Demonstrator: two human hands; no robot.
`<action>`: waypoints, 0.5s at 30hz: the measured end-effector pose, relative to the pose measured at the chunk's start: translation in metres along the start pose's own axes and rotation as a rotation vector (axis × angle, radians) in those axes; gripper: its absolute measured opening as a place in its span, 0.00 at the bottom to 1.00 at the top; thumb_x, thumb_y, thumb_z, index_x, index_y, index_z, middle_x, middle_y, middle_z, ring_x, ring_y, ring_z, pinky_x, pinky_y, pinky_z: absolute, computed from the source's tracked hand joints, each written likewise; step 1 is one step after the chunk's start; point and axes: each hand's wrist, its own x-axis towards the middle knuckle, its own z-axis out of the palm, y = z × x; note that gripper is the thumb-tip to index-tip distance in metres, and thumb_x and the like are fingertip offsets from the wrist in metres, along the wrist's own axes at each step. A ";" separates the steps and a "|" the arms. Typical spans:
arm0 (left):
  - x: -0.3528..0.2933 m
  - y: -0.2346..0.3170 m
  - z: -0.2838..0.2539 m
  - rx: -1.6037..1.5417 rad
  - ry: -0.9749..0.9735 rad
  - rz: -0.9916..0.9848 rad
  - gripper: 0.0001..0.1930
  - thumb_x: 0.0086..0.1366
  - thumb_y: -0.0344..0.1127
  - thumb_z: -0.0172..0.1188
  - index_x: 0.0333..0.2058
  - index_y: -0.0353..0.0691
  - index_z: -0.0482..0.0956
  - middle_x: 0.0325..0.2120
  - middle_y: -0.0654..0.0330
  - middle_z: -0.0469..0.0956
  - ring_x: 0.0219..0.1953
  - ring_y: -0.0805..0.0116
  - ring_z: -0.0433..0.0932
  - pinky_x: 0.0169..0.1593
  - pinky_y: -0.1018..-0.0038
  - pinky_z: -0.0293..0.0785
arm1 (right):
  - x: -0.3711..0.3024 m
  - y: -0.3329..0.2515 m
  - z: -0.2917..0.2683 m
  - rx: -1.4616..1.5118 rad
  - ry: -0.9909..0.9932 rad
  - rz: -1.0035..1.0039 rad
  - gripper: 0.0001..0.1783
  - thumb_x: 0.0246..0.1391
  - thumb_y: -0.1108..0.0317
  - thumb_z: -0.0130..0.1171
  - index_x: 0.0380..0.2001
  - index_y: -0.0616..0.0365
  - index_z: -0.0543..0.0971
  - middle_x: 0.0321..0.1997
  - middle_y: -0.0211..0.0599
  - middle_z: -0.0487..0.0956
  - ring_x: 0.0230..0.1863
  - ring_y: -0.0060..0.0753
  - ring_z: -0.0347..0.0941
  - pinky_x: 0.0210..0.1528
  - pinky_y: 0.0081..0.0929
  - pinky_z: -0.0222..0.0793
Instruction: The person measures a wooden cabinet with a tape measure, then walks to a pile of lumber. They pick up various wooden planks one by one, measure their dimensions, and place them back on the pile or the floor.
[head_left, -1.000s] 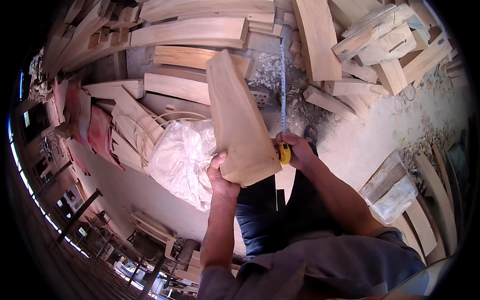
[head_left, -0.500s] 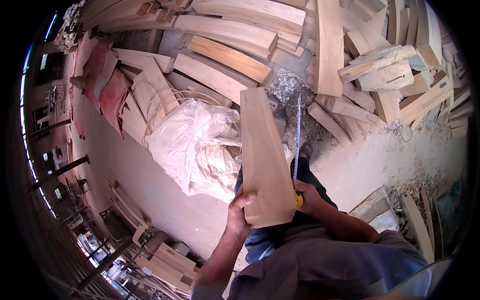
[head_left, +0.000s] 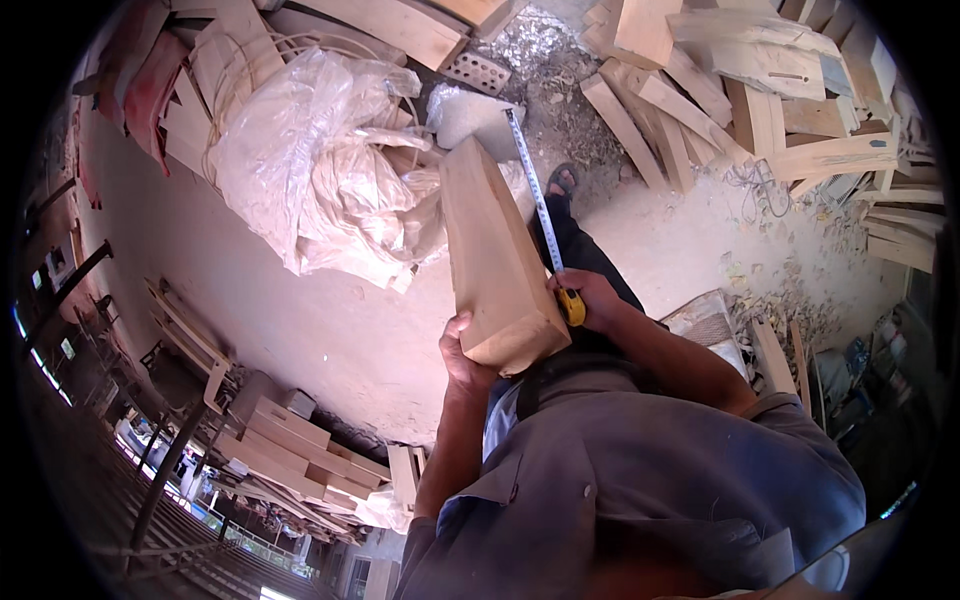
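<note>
A thick, pale wooden block [head_left: 500,260] points away from my body, its near end close to my waist. My left hand [head_left: 465,352] grips the block's near left edge, thumb on top and the other fingers hidden beneath. In my right hand [head_left: 592,298] is a yellow tape measure [head_left: 571,307], held at the block's near right side. Its white blade [head_left: 535,195] is drawn out along the block's right side, and the tip lies past the far end of the wood.
A crumpled clear plastic sheet [head_left: 320,170] lies on the floor to the left. Wooden pieces [head_left: 660,120] are heaped at the far right. More boards [head_left: 290,440] are stacked at the lower left. My sandalled foot [head_left: 562,180] stands beyond the block.
The view has tilted, so the scene sits higher in the picture. The block now leans further left, showing its right side, and the tape blade slants where it stood nearly straight.
</note>
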 end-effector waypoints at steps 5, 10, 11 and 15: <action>-0.007 0.015 -0.051 -0.053 0.003 0.025 0.36 0.54 0.51 0.60 0.58 0.37 0.67 0.52 0.51 0.74 0.54 0.49 0.73 0.58 0.53 0.70 | 0.013 0.026 0.024 -0.115 0.089 -0.028 0.12 0.62 0.63 0.47 0.33 0.59 0.76 0.33 0.36 0.78 0.36 0.34 0.75 0.43 0.33 0.72; -0.005 0.010 -0.096 -0.019 0.003 0.027 0.37 0.53 0.50 0.60 0.59 0.36 0.67 0.53 0.50 0.73 0.54 0.49 0.73 0.58 0.54 0.69 | 0.031 0.064 0.005 -0.189 0.161 -0.027 0.13 0.63 0.63 0.46 0.34 0.58 0.77 0.34 0.36 0.77 0.38 0.35 0.75 0.46 0.35 0.72; -0.006 0.002 -0.102 -0.030 0.002 0.032 0.37 0.53 0.49 0.61 0.59 0.36 0.66 0.53 0.50 0.73 0.55 0.49 0.72 0.59 0.55 0.69 | 0.030 0.069 -0.001 -0.193 0.176 -0.011 0.13 0.64 0.63 0.46 0.34 0.57 0.77 0.34 0.37 0.77 0.38 0.35 0.75 0.47 0.36 0.72; -0.007 -0.017 -0.116 -0.058 0.042 0.051 0.36 0.50 0.46 0.62 0.57 0.33 0.68 0.50 0.50 0.74 0.54 0.51 0.72 0.58 0.58 0.68 | 0.034 0.084 -0.024 -0.205 0.191 -0.025 0.13 0.64 0.62 0.45 0.34 0.57 0.76 0.35 0.38 0.77 0.38 0.37 0.75 0.47 0.36 0.73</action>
